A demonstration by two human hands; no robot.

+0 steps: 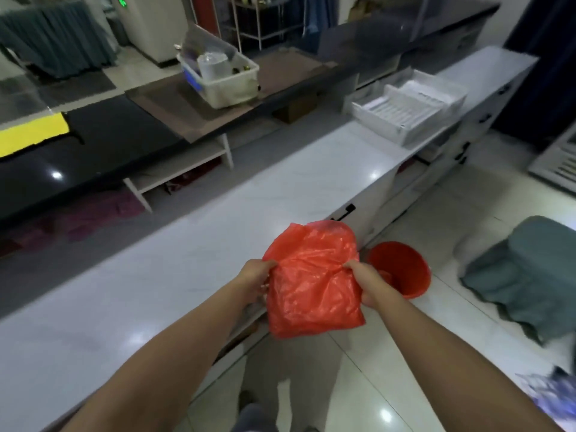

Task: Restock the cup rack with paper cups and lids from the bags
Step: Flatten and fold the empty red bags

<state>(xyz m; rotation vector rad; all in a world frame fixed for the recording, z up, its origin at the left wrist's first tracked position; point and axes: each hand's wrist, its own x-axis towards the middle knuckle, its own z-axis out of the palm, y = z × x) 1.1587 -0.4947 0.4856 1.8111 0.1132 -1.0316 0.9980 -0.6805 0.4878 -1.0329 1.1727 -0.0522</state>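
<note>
While both hands pinch the red plastic bag (313, 282), left hand (255, 280) and right hand (364, 283) each closed on an upper edge, unpacking seems to be the step in hand. Next it likely needs pulling open over the white bench (187, 263); its contents are hidden.

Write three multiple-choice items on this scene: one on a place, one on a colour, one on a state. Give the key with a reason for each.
1. Where does the white rack stand?
A. on the floor
B. on the white counter
C. in the bucket

2. What colour is the bucket on the floor?
A. blue
B. white
C. red

3. How is the plastic bag held?
A. by both hands
B. by the left hand alone
C. it lies on the counter

Key: B, the rack sits at the counter's far end; C, the bucket is red like the bag; A, the left hand and right hand each pinch an edge.
</note>
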